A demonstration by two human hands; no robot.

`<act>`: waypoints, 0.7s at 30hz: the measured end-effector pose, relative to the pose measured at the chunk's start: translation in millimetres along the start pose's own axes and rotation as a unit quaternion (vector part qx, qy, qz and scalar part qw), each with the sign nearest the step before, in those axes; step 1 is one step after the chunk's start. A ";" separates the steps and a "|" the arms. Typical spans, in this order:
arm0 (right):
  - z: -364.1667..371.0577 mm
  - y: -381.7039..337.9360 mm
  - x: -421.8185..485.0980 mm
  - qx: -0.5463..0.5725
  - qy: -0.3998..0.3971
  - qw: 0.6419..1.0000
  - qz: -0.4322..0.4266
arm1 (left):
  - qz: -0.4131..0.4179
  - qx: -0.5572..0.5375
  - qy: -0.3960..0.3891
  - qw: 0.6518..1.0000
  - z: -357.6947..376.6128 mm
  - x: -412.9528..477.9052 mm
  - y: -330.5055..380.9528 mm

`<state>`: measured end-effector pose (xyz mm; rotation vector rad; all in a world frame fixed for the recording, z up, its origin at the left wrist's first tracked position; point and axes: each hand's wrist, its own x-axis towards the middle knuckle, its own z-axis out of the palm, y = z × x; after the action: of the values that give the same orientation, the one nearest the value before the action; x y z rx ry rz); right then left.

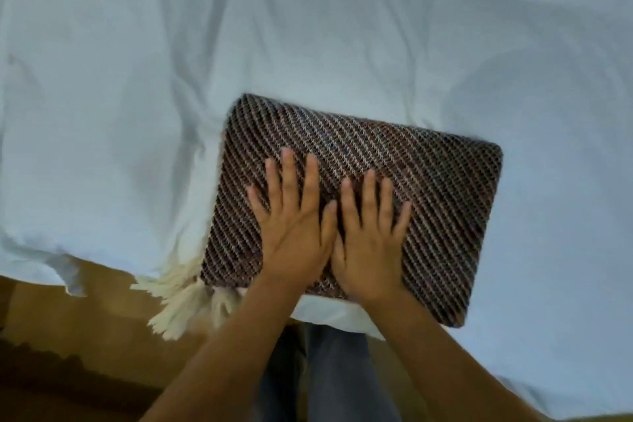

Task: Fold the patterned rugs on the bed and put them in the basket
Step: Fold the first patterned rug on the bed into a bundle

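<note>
A folded patterned rug (pixel 359 188) lies near the edge of the bed (pixel 137 79) (cream fringe (pixel 181 298) spilling over). The left hand (pixel 291 219) and right hand (pixel 371 236) press flat on it, side by side, each grip released, fingers spread.

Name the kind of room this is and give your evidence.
Probably a bedroom: a wrinkled white bedsheet covers a bed, and both hands press a folded patterned rug flat near the bed's edge.
</note>
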<state>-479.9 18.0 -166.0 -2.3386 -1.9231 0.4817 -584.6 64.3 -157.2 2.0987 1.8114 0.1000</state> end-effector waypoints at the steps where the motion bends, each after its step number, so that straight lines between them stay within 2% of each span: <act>1: 6.0 -9.4 -13.0 -0.021 -0.022 0.999 -0.029 | 0.016 0.004 -0.009 1.000 5.7 -19.7 3.6; 4: 15.2 -1.0 -23.3 -0.073 -0.026 0.996 -0.052 | -0.032 0.019 -0.096 0.995 19.3 -50.3 -13.7; 7: 18.0 26.8 -20.6 -0.098 -0.013 0.994 -0.057 | -0.054 0.040 -0.109 0.992 26.8 -49.0 -38.6; 12: 8.3 68.1 -30.7 -0.070 -0.028 0.996 0.037 | -0.073 0.043 -0.134 0.987 26.5 -44.0 -53.6; 14: 2.4 69.9 -30.3 -0.041 -0.038 0.997 0.061 | -0.100 0.005 -0.109 0.989 20.2 -38.2 -50.5; 17: -5.8 73.9 -23.0 0.044 -0.012 0.990 0.137 | -0.230 -0.115 -0.042 0.965 1.9 -13.9 -55.5; 19: -15.4 81.7 -17.3 0.137 0.034 0.963 0.227 | -0.295 -0.180 -0.052 0.937 -13.9 10.4 -71.0; 21: -24.5 86.7 -15.1 0.248 0.044 0.919 0.302 | -0.313 -0.214 -0.106 0.919 -29.2 28.3 -84.7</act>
<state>-393.6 -11.5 -161.9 -2.4755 -0.8511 0.7740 -667.9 107.6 -162.0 1.1292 2.0086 0.0854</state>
